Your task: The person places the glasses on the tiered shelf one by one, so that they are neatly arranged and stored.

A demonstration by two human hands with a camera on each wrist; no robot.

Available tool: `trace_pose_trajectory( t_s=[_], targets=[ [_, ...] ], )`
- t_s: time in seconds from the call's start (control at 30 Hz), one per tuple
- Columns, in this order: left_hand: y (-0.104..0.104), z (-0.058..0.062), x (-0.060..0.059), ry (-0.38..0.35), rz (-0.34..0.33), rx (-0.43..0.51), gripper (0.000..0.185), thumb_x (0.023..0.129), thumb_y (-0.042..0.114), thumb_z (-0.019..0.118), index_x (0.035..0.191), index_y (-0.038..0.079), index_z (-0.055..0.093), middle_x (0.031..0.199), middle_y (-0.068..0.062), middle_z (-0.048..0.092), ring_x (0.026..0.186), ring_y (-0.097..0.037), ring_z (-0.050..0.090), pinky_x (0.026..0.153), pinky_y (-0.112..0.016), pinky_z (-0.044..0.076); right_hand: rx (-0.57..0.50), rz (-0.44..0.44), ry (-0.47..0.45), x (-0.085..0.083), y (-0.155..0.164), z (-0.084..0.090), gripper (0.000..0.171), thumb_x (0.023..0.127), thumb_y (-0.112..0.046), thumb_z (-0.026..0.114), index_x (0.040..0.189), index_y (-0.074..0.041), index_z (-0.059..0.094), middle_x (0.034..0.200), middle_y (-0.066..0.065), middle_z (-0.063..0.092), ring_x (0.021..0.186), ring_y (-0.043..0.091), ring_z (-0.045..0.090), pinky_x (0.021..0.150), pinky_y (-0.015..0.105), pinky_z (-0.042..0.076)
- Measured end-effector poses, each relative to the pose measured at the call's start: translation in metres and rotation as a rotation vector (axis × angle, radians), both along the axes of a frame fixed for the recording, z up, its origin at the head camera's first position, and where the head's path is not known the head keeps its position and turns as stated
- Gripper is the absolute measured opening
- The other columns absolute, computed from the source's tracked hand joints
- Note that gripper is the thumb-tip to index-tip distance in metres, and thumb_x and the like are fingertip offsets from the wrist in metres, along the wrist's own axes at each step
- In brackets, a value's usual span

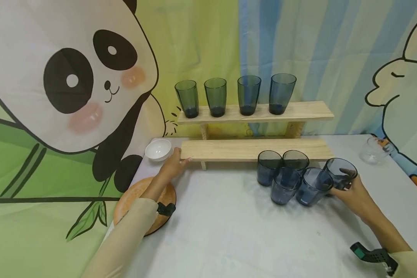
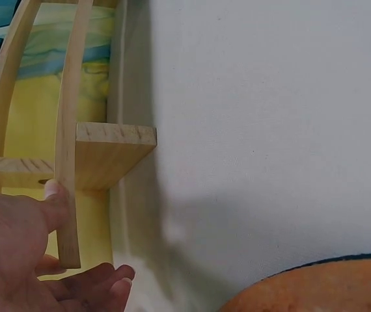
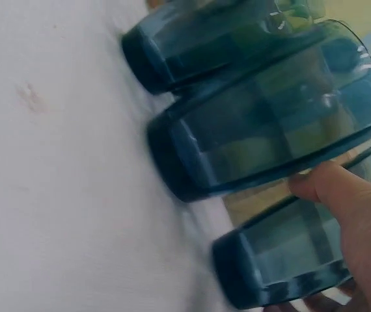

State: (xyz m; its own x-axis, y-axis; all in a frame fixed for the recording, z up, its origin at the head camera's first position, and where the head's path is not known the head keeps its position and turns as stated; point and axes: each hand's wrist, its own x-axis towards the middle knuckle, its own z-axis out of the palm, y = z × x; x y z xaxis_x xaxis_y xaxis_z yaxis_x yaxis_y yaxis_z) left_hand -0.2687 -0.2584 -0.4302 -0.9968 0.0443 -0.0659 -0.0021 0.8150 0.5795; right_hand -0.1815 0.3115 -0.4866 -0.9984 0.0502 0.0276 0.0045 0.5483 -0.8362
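Note:
My left hand (image 1: 175, 164) is at the left end of the two-tier wooden shelf's lower board (image 1: 229, 150). In the left wrist view its thumb (image 2: 54, 195) lies on one face of the board, with fingers round the other side. My right hand (image 1: 352, 195) grips a blue-tinted drinking glass (image 1: 338, 170), fingers behind it and thumb toward the neighbouring glass (image 3: 263, 130). This upright glass is the rightmost of a cluster, beside a front glass (image 1: 312, 189) and others (image 1: 269, 170) before the shelf.
Several tinted glasses (image 1: 248, 94) stand in a row on the upper board (image 1: 305, 110). A white bowl (image 1: 158, 150) sits left of the shelf, and a round orange-brown board (image 1: 168, 197) lies under my left forearm. Farther right is a clear glass vessel (image 1: 372, 154). Printed curtains hang behind.

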Motion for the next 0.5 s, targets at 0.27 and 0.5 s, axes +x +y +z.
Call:
trace_pose_trajectory(
  t_s=[0.27, 0.5],
  targets=[
    [0.0, 0.0, 0.0, 0.004, 0.0, 0.013, 0.063, 0.103, 0.037, 0.057, 0.143, -0.002, 0.027, 0.144, -0.036, 0.041, 0.129, -0.047, 0.045, 0.104, -0.056, 0.037, -0.013, -0.018, 0.139, 0.005, -0.004, -0.019, 0.084, 0.095, -0.017, 0.071, 0.152, 0.002, 0.012, 0.14, 0.034, 0.034, 0.121, 0.053, 0.039, 0.083, 0.002, 0.034],
    [0.001, -0.001, -0.003, 0.006, -0.002, 0.023, 0.064, 0.103, 0.035, 0.058, 0.144, -0.002, 0.027, 0.144, -0.036, 0.041, 0.131, -0.047, 0.044, 0.105, -0.056, 0.035, 0.033, -0.007, 0.11, 0.004, 0.002, -0.019, 0.078, 0.097, -0.025, 0.069, 0.153, 0.003, 0.023, 0.145, 0.037, 0.036, 0.13, 0.059, 0.036, 0.09, 0.006, 0.037]
  ],
)
